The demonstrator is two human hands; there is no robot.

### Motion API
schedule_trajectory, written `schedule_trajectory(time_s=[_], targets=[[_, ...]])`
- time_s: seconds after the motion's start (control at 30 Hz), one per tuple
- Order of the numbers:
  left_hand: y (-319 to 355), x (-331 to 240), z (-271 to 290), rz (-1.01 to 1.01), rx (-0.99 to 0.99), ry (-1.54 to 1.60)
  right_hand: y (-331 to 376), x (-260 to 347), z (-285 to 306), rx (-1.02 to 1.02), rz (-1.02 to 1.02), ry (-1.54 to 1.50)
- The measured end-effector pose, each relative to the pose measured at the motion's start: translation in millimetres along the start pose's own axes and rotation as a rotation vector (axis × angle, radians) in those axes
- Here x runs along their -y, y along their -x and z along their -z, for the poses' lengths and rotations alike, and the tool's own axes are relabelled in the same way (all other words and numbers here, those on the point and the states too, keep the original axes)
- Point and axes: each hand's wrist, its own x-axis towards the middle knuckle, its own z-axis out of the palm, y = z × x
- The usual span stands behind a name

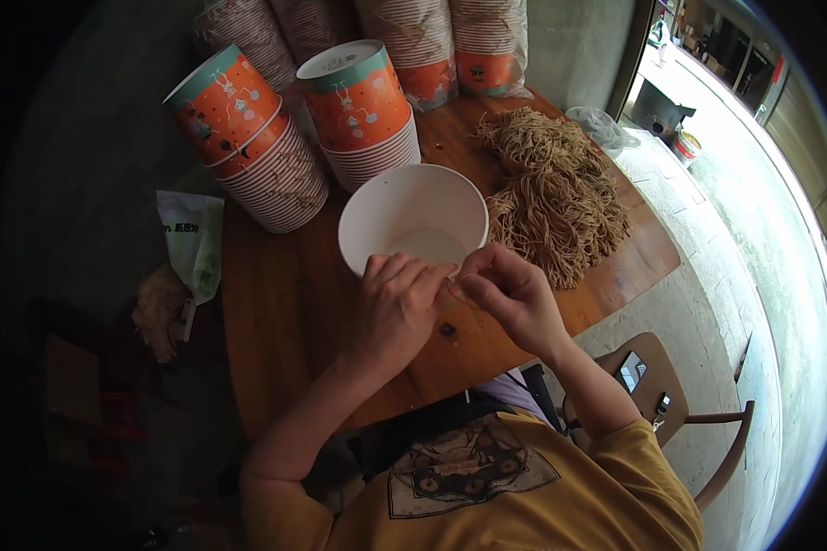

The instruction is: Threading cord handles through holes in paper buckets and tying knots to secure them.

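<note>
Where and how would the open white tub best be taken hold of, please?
The open white tub is probably best taken by the left part of its rim, with the left hand coming from the person's left, thumb inside. Its wide, open mouth leaves that edge exposed, while the heap of tan strands sits close on its right.

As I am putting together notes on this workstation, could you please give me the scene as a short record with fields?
Left hand: fingers bent, in front of the bucket's near side; contact unclear
Right hand: thumb and fingers drawn together close to the left fingers; anything held is too small to tell
Bucket: white, open-topped, on the wooden table
Right of bucket: loose pile of tan strands
Beyond bucket: inverted orange-and-green bucket stacks, plus wrapped stacks
Chair: phone on seat
</note>
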Motion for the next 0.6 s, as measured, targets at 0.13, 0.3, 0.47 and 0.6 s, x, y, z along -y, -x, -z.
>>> schedule_trajectory(time_s=[0.13, 0.3, 0.47, 0.6], targets=[[-0.4, 1.8, 6.7, 0.042, -0.009, 0.055, -0.9, 17.5, 10.9, 0.06, -0.011, -0.164], [2.5, -3.2, 3.6, -0.025, -0.036, -0.083, 8.2, 43.4, 5.6, 0.221, -0.013, -0.254], [1.7, -2.4, 11.1, -0.03, 0.033, -0.108, 13.0, 35.3, -7.0, 0.275, 0.176, -0.083], [4.1, 11.0, 20.8, -0.067, 0.074, -0.153, 6.6, 54.6, 2.5, 0.306, -0.064, -0.278]])
